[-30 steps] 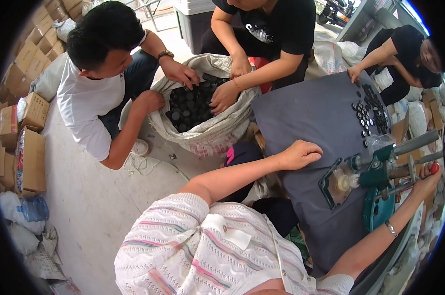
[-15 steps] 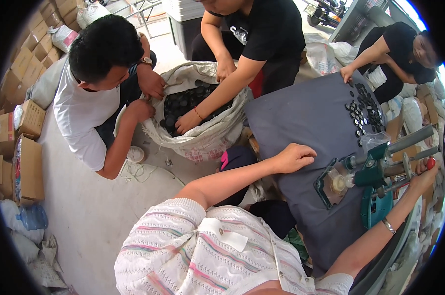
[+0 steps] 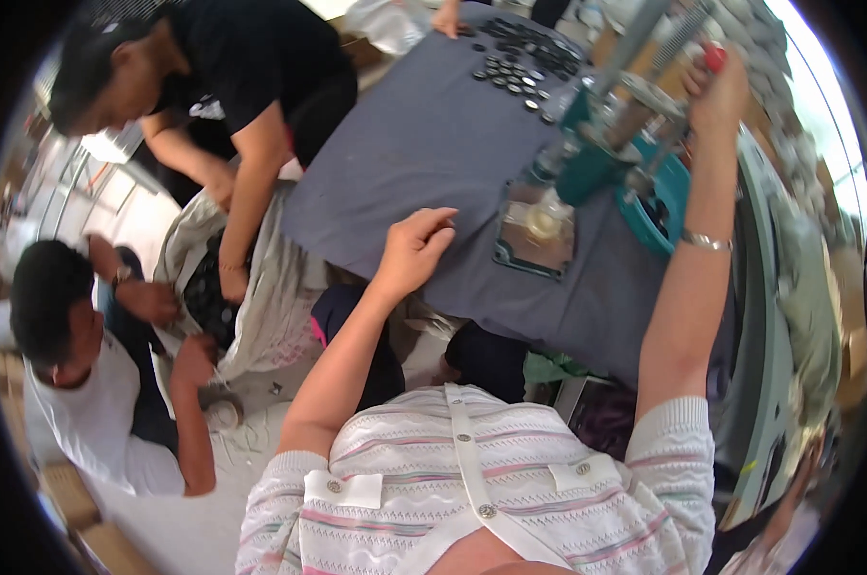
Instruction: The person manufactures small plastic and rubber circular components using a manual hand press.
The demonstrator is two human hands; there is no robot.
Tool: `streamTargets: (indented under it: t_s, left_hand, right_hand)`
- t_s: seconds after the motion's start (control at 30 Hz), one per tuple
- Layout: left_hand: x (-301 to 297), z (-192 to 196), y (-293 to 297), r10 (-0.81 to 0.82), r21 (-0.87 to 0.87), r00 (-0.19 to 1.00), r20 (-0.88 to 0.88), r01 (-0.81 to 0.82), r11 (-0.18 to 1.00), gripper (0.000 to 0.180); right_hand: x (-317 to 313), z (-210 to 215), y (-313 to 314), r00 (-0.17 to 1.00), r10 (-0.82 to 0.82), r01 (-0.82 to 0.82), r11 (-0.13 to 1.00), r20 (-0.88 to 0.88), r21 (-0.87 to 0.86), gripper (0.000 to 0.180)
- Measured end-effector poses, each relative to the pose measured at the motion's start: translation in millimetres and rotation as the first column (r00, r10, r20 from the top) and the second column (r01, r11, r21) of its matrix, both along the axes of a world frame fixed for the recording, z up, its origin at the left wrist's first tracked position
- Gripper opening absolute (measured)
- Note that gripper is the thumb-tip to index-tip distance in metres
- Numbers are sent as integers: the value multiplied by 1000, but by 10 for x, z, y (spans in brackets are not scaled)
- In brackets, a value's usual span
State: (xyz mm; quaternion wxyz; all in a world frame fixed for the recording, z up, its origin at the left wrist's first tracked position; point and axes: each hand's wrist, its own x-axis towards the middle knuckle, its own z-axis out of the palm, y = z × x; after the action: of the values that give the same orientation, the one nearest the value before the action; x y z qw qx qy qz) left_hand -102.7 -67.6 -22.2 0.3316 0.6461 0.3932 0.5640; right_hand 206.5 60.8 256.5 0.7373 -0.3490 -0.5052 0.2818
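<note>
My right hand (image 3: 719, 96) is closed around the red knob (image 3: 714, 57) on the lever of a green hand press (image 3: 592, 163). On the press's flat base plate (image 3: 537, 251) sits a pale, translucent round die (image 3: 543, 224). To the left of the plate, my left hand (image 3: 416, 251) hovers over the grey cloth with its fingers curled together. Whatever those fingers may hold is hidden. Several black round caps (image 3: 529, 59), some showing silvery faces, lie at the far side of the cloth-covered table (image 3: 386, 144).
A teal basin (image 3: 681, 182) with dark pieces stands right of the press. Left of the table, two people reach into a white woven sack (image 3: 278, 321) of black round pieces. Another person's hand (image 3: 447, 19) rests at the table's far edge. Cardboard boxes (image 3: 68, 494) stand lower left.
My view has swung to the right, so the table and press appear nearer the middle. My right hand stays on the red knob; my left hand remains beside the press, fingers curled.
</note>
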Motion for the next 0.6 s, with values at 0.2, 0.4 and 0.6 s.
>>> streamTargets:
  t_s: [0.2,0.4,0.6]
  left_hand:
    - [131,65,74,-55,-24,996,-66,53,998,25]
    - [67,21,11,12,52,994,-107,-6,999,25]
    - [184,2,56,50,221,984,-169,-12,975,20]
  right_hand:
    - [46,15,-133,987,-144,144,990,-72,1,32]
    - [120,-26,-7,998,51,-52,998,33,19,34]
    - [1165,18,367,980,-196,198,971,25,-133,36]
